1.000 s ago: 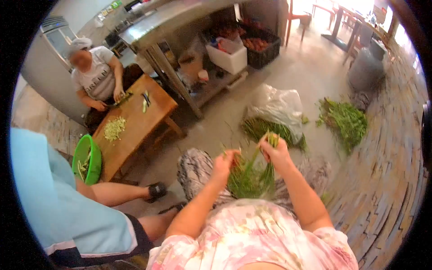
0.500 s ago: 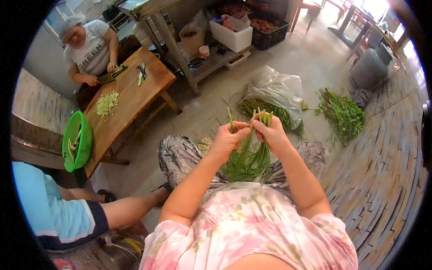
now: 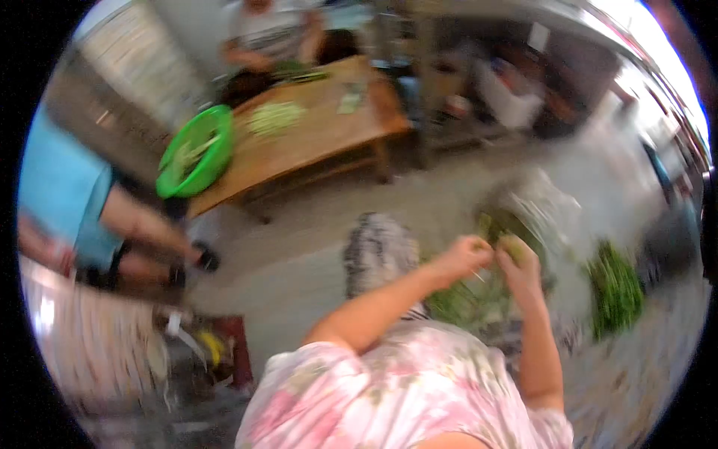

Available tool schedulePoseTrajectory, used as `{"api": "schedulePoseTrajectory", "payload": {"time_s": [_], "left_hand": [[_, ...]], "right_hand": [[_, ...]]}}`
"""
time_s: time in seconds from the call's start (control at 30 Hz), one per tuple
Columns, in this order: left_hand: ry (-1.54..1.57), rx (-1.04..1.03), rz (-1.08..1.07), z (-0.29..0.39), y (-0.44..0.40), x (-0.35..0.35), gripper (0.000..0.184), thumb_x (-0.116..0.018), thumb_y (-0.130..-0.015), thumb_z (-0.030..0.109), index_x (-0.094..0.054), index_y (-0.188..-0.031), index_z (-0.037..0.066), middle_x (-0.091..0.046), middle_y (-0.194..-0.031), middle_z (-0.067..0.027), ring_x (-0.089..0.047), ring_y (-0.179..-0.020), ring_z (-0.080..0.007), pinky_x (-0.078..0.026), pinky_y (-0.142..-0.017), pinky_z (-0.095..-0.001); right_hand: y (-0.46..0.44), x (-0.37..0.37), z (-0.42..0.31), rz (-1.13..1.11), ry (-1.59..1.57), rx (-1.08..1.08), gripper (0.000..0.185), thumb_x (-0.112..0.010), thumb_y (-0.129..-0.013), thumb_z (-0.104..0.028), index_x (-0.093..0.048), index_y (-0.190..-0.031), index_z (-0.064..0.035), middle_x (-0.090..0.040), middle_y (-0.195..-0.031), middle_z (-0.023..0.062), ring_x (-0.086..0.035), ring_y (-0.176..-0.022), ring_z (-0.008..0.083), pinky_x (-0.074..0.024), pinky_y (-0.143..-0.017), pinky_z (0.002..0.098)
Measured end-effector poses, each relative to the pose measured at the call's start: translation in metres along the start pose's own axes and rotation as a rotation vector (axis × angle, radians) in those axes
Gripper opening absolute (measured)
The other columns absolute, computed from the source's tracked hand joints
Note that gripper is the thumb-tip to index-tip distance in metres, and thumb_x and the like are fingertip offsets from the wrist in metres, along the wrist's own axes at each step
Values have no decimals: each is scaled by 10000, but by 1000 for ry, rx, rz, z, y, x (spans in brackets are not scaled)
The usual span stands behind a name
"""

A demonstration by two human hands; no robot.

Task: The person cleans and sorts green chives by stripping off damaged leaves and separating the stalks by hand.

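The view is smeared by motion. My right hand (image 3: 519,262) is closed around a small bunch of green stems (image 3: 511,244), whose cut ends point up. Close beside it, my left hand (image 3: 465,259) is pinched shut; it seems to have green stems too, though blur hides the detail. Beneath both hands, leafy greens (image 3: 456,301) lie over my lap. Just beyond them is a clear plastic bag (image 3: 550,206) with more greens in it. A loose heap of greens (image 3: 615,290) rests on the floor to the right.
A low wooden table (image 3: 314,146) bears chopped pale green pieces (image 3: 275,118) and a green basin (image 3: 217,161). Behind it sits a co-worker (image 3: 273,34). Another person in blue (image 3: 67,176) is at the left. A white bin (image 3: 512,97) stands on a shelf at the back.
My view has swung left, so the table, basin and people appear further right. My hands stay close together, at the right of the view. The person at the left now shows more fully.
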State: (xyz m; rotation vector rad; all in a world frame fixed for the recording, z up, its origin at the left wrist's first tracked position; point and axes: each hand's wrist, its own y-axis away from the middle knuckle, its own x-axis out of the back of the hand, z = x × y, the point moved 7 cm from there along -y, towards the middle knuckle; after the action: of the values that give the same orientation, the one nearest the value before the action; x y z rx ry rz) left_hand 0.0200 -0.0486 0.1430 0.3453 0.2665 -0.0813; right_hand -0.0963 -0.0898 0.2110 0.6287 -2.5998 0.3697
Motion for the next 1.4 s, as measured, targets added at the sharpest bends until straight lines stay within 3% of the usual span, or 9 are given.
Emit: {"api": "schedulePoseTrajectory", "payload": {"time_s": [0.13, 0.37, 0.73, 0.83, 0.9, 1.0, 1.2, 1.27, 1.4], "left_hand": [[-84, -5, -18, -2, 2, 10, 272, -637, -777, 254, -596, -931, 34, -571, -738, -29, -483, -588, -103, -393, -488, -266], [-689, -452, 387, 17, 15, 53, 266, -620, -766, 262, -560, -792, 4, -562, -800, -193, -540, -795, -381, -427, -688, -419], [-604, -616, 811, 55, 52, 111, 179, -597, -796, 176, -551, -838, 8, -560, -815, -163, -553, -767, -339, -444, -678, -392], [-452, -485, 848, 59, 54, 136, 189, -597, -812, 184, -571, -871, 7, -593, -860, -154, -577, -784, -293, -453, -691, -359], [-410, -450, 862, 56, 51, 138, 209, -602, -817, 200, -591, -904, 10, -613, -899, -148, -590, -818, -261, -459, -716, -338], [-546, -407, 733, 38, 44, 111, 245, -623, -801, 242, -623, -931, 34, -622, -937, -139, -596, -867, -253, -461, -773, -334], [-827, -236, 337, -41, 24, 60, 243, -612, -789, 224, -617, -911, 14, -602, -772, -179, -578, -761, -350, -448, -675, -402], [-824, 217, 150, -73, 17, 56, 254, -614, -786, 223, -612, -945, 24, -598, -856, -181, -571, -828, -343, -446, -709, -408], [-1163, -102, 68, -64, 15, 44, 423, -571, -821, 298, -514, -1171, 68, -530, -1080, -190, -514, -982, -351, -424, -819, -404]], "right_hand": [[-4, -20, 14, -87, -68, -147, 79, -558, -786, 0, -578, -861, 13, -568, -776, 65, -508, -704, 125, -422, -641, 258], [-25, -59, -12, -240, -38, -57, 134, -509, -807, 1, -594, -910, 10, -572, -731, 41, -478, -678, 107, -412, -625, 252], [-37, -89, 11, -354, 39, 34, 91, -540, -813, -52, -592, -883, -23, -463, -618, -51, -388, -497, 46, -308, -448, 216], [-48, -60, 37, -133, -42, 83, 78, -557, -834, -96, -596, -866, -37, -461, -603, -51, -364, -479, 36, -283, -429, 206], [-54, -32, 49, 29, -198, -222, 101, -595, -838, -162, -587, -882, -71, -469, -623, -49, -374, -483, 41, -294, -429, 206], [-45, 32, 30, 437, -500, -399, 146, -650, -804, -165, -580, -917, -104, -492, -701, -42, -410, -542, 41, -332, -467, 194], [-35, 120, 43, 748, -860, -133, 131, -657, -792, -118, -607, -896, -58, -584, -752, 10, -459, -518, 72, -368, -432, 217], [-27, 136, 43, 804, -857, -133, 107, -651, -797, -135, -593, -844, -58, -576, -734, 20, -461, -526, 82, -369, -432, 223], [-8, 153, 57, 910, -875, -224, 136, -651, -794, -134, -535, -829, -75, -542, -707, 34, -475, -512, 98, -371, -412, 236]]}}
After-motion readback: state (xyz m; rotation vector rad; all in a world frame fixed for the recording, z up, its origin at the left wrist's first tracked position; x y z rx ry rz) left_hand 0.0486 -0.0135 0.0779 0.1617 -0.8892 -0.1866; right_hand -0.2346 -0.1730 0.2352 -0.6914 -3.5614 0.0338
